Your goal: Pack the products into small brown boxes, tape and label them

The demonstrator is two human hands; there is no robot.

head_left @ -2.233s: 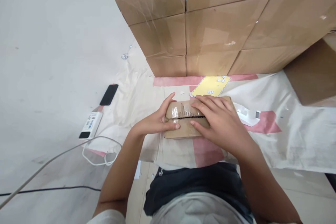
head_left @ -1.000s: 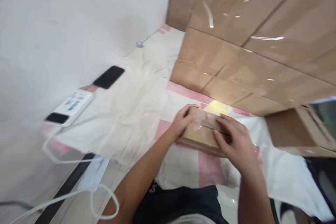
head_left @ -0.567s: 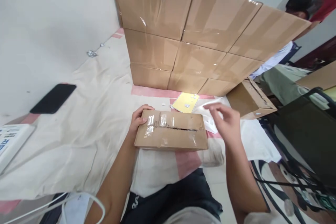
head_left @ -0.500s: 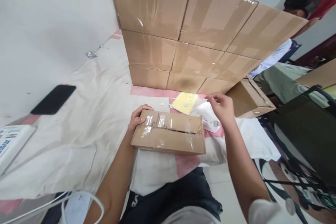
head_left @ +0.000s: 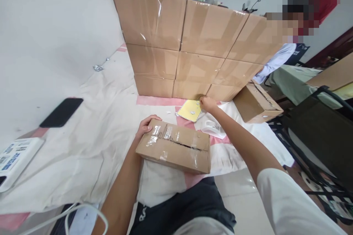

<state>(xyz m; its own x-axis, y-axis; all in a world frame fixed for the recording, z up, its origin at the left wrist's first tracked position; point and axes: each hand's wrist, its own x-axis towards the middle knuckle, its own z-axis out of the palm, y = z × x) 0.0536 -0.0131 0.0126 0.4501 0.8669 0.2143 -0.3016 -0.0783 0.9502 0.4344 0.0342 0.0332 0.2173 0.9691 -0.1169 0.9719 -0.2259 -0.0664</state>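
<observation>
A small brown cardboard box [head_left: 172, 157] with clear tape across its top flaps lies tilted in front of me. My left hand [head_left: 146, 125] is closed on its far left corner, thumb on top. Beyond the box lies a yellow sheet [head_left: 188, 112] with small pale pictures on it, partly over the pink stripe of the cloth. My right hand [head_left: 209, 105] is closed at the sheet's right end, fingers pinched together; what is between them is hidden. Just in front of this hand is a clear and white plastic item [head_left: 212, 127], perhaps a tape roll.
Stacked taped boxes [head_left: 201, 64] form a wall behind the sheet. Another carton [head_left: 259, 102] stands at right, near a dark chair [head_left: 322, 128]. On the cloth [head_left: 91, 136] at left are a phone [head_left: 61, 112] and a white device [head_left: 19, 159]. Another person [head_left: 289, 49] is behind the boxes.
My right hand has moved left, from beside the yellow sheet onto its right end, and its fingers have closed. The small box has turned slightly, its right end nearer me. The view has shifted.
</observation>
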